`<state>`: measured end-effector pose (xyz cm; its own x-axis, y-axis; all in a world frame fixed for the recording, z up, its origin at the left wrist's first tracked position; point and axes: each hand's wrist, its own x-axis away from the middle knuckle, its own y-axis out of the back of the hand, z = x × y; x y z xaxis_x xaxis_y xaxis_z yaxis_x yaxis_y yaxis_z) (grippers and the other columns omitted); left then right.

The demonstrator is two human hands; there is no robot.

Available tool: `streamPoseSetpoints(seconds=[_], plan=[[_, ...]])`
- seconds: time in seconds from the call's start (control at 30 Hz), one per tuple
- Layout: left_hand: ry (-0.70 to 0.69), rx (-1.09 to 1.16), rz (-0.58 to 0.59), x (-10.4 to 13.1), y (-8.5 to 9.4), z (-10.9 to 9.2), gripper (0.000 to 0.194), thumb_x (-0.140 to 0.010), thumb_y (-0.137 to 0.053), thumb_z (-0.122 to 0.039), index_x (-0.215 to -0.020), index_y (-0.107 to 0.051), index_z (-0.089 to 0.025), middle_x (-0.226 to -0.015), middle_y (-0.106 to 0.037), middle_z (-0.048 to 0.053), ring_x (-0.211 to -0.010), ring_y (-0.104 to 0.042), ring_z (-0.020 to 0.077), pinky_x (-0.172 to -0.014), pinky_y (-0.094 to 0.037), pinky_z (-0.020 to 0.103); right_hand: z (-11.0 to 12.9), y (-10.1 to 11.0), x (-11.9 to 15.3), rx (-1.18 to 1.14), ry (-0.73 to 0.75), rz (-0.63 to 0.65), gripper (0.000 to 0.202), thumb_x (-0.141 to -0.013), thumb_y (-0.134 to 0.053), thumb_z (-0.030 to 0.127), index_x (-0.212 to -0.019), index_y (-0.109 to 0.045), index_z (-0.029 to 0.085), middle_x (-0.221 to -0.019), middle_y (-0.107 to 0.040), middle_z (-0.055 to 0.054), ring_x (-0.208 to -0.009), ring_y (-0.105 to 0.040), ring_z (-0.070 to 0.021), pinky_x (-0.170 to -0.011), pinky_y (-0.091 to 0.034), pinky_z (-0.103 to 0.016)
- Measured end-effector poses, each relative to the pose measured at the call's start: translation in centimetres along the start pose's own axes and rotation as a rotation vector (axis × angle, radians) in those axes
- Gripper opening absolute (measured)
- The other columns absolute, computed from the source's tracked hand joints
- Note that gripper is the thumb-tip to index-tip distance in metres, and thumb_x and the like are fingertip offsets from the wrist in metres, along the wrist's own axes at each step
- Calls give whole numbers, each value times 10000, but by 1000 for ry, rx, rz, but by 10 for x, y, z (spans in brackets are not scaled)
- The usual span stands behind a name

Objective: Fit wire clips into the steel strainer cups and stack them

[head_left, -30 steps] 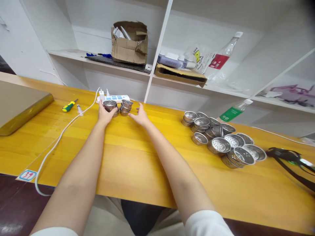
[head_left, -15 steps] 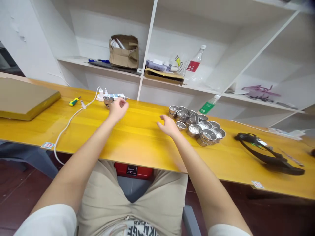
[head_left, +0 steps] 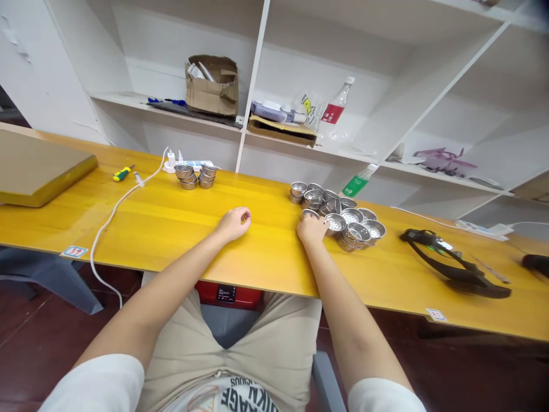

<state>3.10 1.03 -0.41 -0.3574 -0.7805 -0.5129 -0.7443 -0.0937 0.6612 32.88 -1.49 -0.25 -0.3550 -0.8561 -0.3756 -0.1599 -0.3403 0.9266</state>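
Observation:
My left hand (head_left: pixel 234 224) hovers over the middle of the yellow table (head_left: pixel 257 252), its fingers curled together with nothing in them. At the near left edge of a cluster of perforated metal cups (head_left: pixel 358 232), my right hand (head_left: pixel 312 229) has its fingers closed on a small metal cup (head_left: pixel 310 213), whose front it partly hides. Several cups in the cluster are stacked. Further left, near the back edge, stand two short stacks side by side, a left stack (head_left: pixel 185 176) and a right stack (head_left: pixel 207 176).
Behind the left stacks lies a white power strip (head_left: pixel 193 166); its cable (head_left: pixel 105 229) crosses the table. A green-yellow screwdriver (head_left: pixel 123 173) and a cardboard slab (head_left: pixel 38 166) are at left. A green-labelled bottle (head_left: pixel 358 182) stands behind the cluster. A black strapped device (head_left: pixel 454 263) lies at right.
My left hand has moved right and nearer me, away from the left stacks, now fully visible. My right hand has gone from open beside the cluster to closed on a cup.

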Motion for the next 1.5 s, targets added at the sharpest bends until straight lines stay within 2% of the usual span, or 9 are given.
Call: streamPoseSetpoints(seconds=[0.2, 0.37, 0.5, 0.73, 0.9, 1.0, 1.17, 1.3, 1.5], plan=[[1, -20, -18, 3, 23, 22, 136, -882, -586, -213, -993, -664, -211, -1021, -733, 72, -994, -704, 231, -967, -569, 387, 46, 31, 8, -117, 128, -36, 333, -957, -479, 147, -1167, -732, 94, -1154, -748, -248, -1193, -617, -373, -1068, -361, -535], [-69, -19, -37, 0, 25, 29, 677, -808, -679, -215, -1459, -497, -168, -1461, -591, 160, -1357, -591, 305, -1201, -465, 468, 125, 59, 31, -450, 511, 50, 247, -988, -521, 239, -1159, -692, 189, -1123, -766, -157, -986, -688, -283, -851, -461, -360], [-95, 4, 36, 3, 20, 34, 826, -781, -663, -149, -1560, -387, -152, -1560, -525, 176, -1458, -518, 314, -1262, -409, 481, 159, 49, 53, -635, 670, 63, 182, -1009, -511, 260, -1103, -652, 192, -1063, -762, -134, -872, -670, -259, -794, -467, -343], [-60, -32, 38, -7, 11, 27, 670, -813, -647, -135, -1467, -507, -167, -1473, -620, 148, -1374, -590, 304, -1221, -453, 486, 144, 26, 52, -785, 668, 42, 110, -983, -569, 285, -1000, -649, 211, -951, -731, -91, -880, -628, -249, -818, -474, -344], [-179, -76, 62, -20, 6, 14, 537, -864, -587, -108, -1398, -572, -155, -1430, -651, 152, -1348, -604, 291, -1197, -472, 467, 142, 23, 47, -762, 567, -1, 148, -978, -562, 283, -894, -662, 213, -926, -720, -115, -959, -613, -282, -887, -493, -397], [-153, -52, 22, -18, 3, 15, 614, -866, -591, -114, -1473, -512, -151, -1491, -616, 164, -1403, -573, 293, -1229, -442, 482, 141, 23, 47, -809, 562, -5, 96, -937, -613, 280, -930, -683, 216, -969, -734, -114, -1001, -622, -289, -933, -506, -419], [-15, 69, -57, -11, 10, 27, 761, -789, -736, -195, -1503, -473, -173, -1532, -589, 144, -1402, -585, 290, -1227, -453, 459, 133, 24, 40, -1014, 503, -201, 216, -927, -617, 336, -1081, -680, 198, -1156, -728, -139, -1137, -624, -299, -1075, -479, -476], [74, 138, -73, -10, 21, 29, 766, -730, -813, -246, -1432, -512, -189, -1417, -660, 114, -1310, -647, 279, -1169, -506, 430, 128, 20, 31, -1152, 313, -110, 216, -949, -536, 327, -1052, -679, 202, -1126, -730, -131, -995, -677, -254, -880, -571, -408], [6, 111, -18, -8, 19, 19, 711, -753, -803, -270, -1402, -524, -194, -1378, -676, 111, -1270, -665, 275, -1138, -522, 418, 129, 17, 34, -1149, 376, -45, 233, -904, -631, 359, -1076, -676, 209, -1129, -719, -97, -878, -690, -207, -743, -565, -336]])
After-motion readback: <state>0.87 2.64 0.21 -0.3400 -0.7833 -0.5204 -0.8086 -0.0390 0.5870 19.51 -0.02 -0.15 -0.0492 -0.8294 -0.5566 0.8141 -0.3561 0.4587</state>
